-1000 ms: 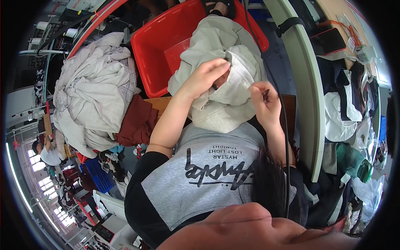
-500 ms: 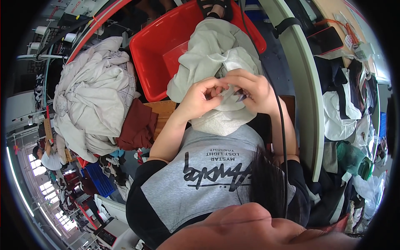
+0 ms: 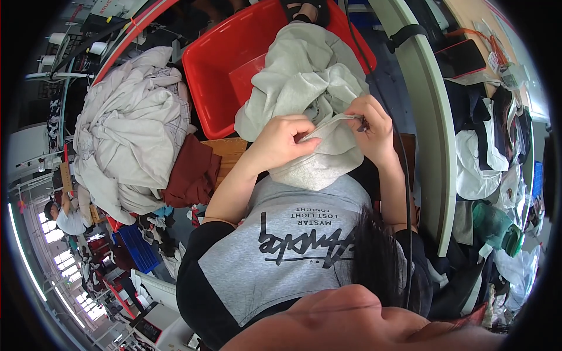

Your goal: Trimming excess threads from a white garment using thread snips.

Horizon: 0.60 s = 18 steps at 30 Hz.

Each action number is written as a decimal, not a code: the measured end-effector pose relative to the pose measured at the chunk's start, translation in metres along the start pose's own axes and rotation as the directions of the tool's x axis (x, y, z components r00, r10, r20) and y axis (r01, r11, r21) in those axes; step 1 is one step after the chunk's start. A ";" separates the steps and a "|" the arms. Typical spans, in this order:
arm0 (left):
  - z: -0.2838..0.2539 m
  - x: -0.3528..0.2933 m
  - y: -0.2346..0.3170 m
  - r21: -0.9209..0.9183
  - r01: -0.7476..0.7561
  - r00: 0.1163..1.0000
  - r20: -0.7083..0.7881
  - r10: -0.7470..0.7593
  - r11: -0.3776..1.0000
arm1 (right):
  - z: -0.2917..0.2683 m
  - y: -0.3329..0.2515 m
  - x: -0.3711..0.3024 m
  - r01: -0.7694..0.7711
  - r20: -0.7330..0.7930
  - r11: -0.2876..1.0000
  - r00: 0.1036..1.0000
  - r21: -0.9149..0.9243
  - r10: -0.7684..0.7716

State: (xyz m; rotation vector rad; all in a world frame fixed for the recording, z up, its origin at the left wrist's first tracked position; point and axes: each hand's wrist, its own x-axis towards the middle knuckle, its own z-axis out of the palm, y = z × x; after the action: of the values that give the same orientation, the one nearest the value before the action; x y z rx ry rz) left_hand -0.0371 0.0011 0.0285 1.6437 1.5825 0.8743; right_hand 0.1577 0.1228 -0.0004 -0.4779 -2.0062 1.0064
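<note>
Pale cloth (image 3: 293,73) over the lap, edge stretched between two hands

Surroundings first. Red bin (image 3: 212,76) just beyond the knees, partly covered by the cloth. Left side: big heap of off-white fabric (image 3: 129,128), some checked lining showing, with a dark red cloth (image 3: 193,175) against its lower right. Black cable (image 3: 391,111) hangs past the right hand (image 3: 373,126) and runs down along that forearm; nearest thing to being in the way. Long pale panel (image 3: 432,117) close on the right.

The cloth: greyish white, matte, loosely rumpled, draped from lap down over one leg toward a sandalled foot (image 3: 305,10). Fingers of the left hand (image 3: 285,140) grasp its edge; fingers of the right hand pinch the same edge further along, the strip between them nearly straight. Right hand also has a small dark object (image 3: 363,124), mostly hidden, kind unclear.

Wooden seat (image 3: 229,153) shows left of the lap; grey-blue floor (image 3: 389,85) beyond. Far right, wooden tabletop (image 3: 462,14). Far left, blue crate (image 3: 139,245), another person (image 3: 71,221) in a white top, bright windows (image 3: 51,228).
</note>
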 end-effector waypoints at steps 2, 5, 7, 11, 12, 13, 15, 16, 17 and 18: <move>-0.005 -0.005 0.000 -0.052 0.006 0.999 0.041 -0.003 0.999 | 0.003 -0.004 -0.004 -0.006 -0.032 1.000 0.999 -0.008 0.005; -0.013 -0.018 -0.002 -0.186 0.014 0.994 0.110 0.007 0.983 | 0.011 -0.005 -0.013 -0.081 -0.087 0.992 0.992 0.095 0.090; -0.014 -0.024 -0.008 -0.231 0.024 0.994 0.109 0.002 0.973 | 0.016 -0.010 -0.015 -0.131 -0.075 0.983 0.987 0.126 0.141; -0.005 -0.027 -0.010 -0.247 0.055 0.998 -0.004 -0.058 0.968 | 0.023 -0.011 -0.017 -0.117 -0.057 0.982 0.990 0.145 0.126; -0.002 -0.026 -0.007 -0.250 0.055 0.998 -0.006 -0.058 0.967 | 0.022 -0.012 -0.016 -0.091 -0.030 0.988 0.995 0.121 0.095; 0.002 -0.025 -0.003 -0.202 0.007 0.996 -0.089 -0.025 0.979 | 0.023 -0.007 -0.020 -0.045 -0.008 0.993 0.999 0.107 0.046; 0.005 -0.022 0.003 -0.154 -0.036 0.985 -0.173 0.009 0.987 | 0.025 -0.004 -0.020 0.021 -0.031 0.995 0.999 0.097 -0.018; 0.005 -0.020 0.005 -0.192 -0.034 0.984 -0.176 0.000 0.981 | 0.027 -0.002 -0.021 0.086 -0.059 0.992 0.995 0.087 -0.081; 0.006 -0.018 0.006 -0.230 -0.032 0.984 -0.177 -0.010 0.973 | 0.029 -0.001 -0.022 0.084 -0.054 0.993 0.995 0.087 -0.080; 0.007 -0.017 0.005 -0.234 -0.030 0.984 -0.179 -0.013 0.972 | 0.032 0.000 -0.023 0.089 -0.079 0.990 0.994 0.105 -0.081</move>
State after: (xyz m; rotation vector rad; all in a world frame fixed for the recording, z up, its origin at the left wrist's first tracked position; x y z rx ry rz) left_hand -0.0291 -0.0161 0.0292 1.4380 1.5228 1.1950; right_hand 0.1456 0.0932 -0.0226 -0.3631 -1.8788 1.0242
